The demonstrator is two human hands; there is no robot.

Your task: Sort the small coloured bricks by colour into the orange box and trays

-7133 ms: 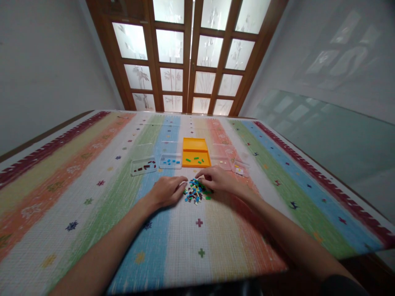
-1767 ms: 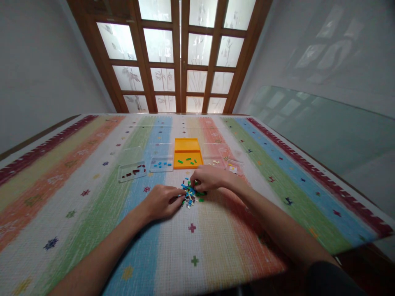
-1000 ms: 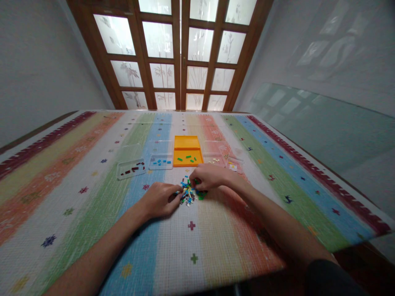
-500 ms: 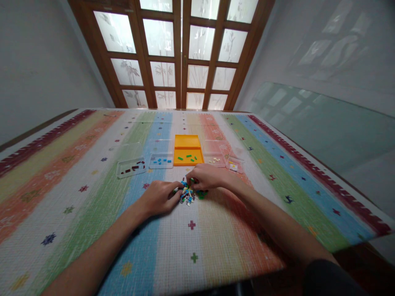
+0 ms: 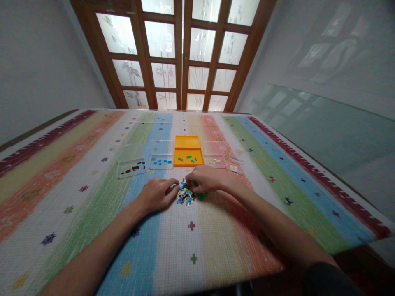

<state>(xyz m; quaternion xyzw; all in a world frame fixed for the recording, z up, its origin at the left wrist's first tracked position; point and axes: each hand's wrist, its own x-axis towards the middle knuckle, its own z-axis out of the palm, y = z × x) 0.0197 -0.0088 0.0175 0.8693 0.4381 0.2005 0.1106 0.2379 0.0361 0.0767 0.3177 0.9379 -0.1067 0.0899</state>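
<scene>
A small heap of mixed toy building bricks (image 5: 185, 196), blue, green, cream, dark red and others, lies on the striped cloth between my hands. At its left edge, my left hand (image 5: 159, 193) pinches a small green brick (image 5: 174, 186) between thumb and fingertips, just apart from the heap. My right hand (image 5: 204, 179) reaches over the heap's far right side with fingers bent down and closed among the bricks. Green shows by those fingertips, but what they grip is mostly hidden. More green bricks (image 5: 202, 196) lie under the right palm.
Beyond the hands stands a row of open boxes: a clear one (image 5: 131, 174) with dark red bricks, another (image 5: 161, 167) with blue, a yellow box (image 5: 189, 164) with green, a clear box (image 5: 219, 166) with cream, and a small one (image 5: 240, 170) with yellow pieces.
My left hand has drawn back slightly to the left, away from the heap, with the green brick in its fingers. My right hand stays over the heap, barely shifted.
</scene>
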